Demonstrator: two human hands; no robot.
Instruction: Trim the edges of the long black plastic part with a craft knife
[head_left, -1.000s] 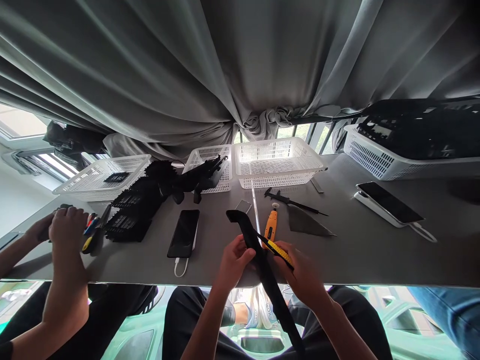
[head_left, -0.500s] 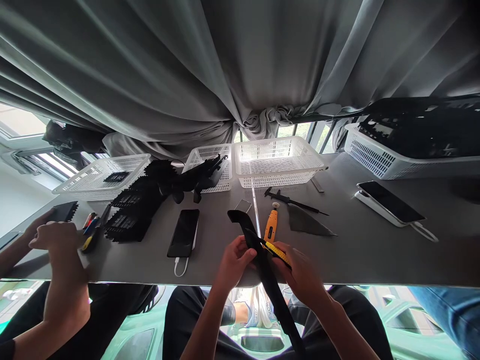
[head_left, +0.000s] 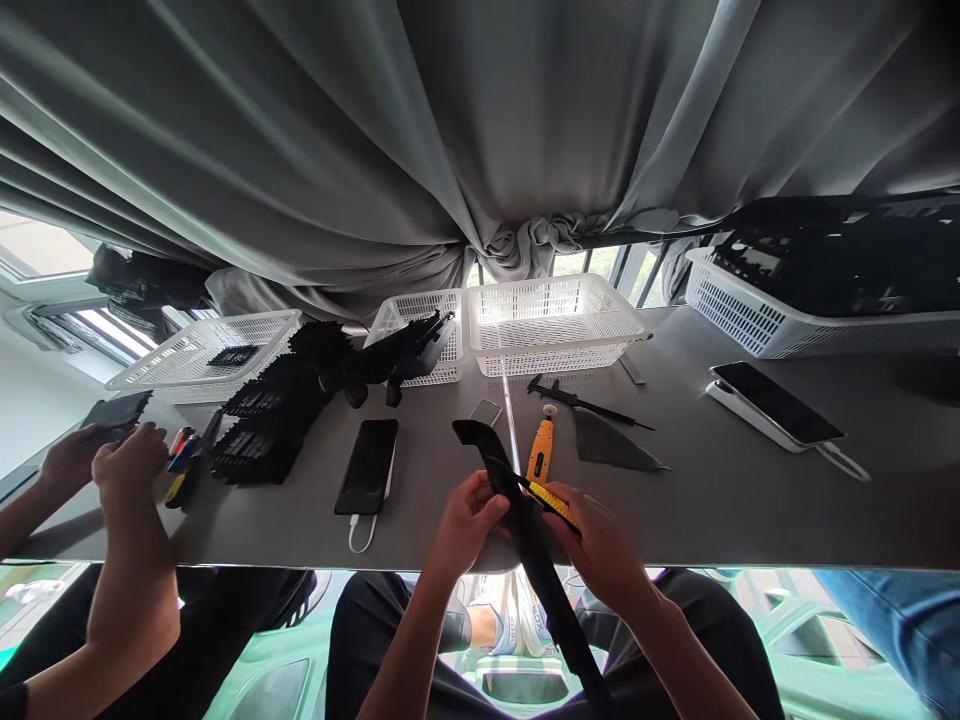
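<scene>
Grey table (head_left: 712, 500), curtain behind. My left hand (head_left: 469, 520) clamps black strip (head_left: 525, 530) at near edge; right hand (head_left: 600, 545) grips yellow knife (head_left: 553, 503) against it. Step, I judge: trimming strip. Next needs steady pull, fingers clear.

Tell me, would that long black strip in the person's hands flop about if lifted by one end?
Probably not: the long black strip runs straight past the left hand without sagging, so it seems stiff. It looks thin, likely light. The right hand presses a yellow knife against it.
</scene>
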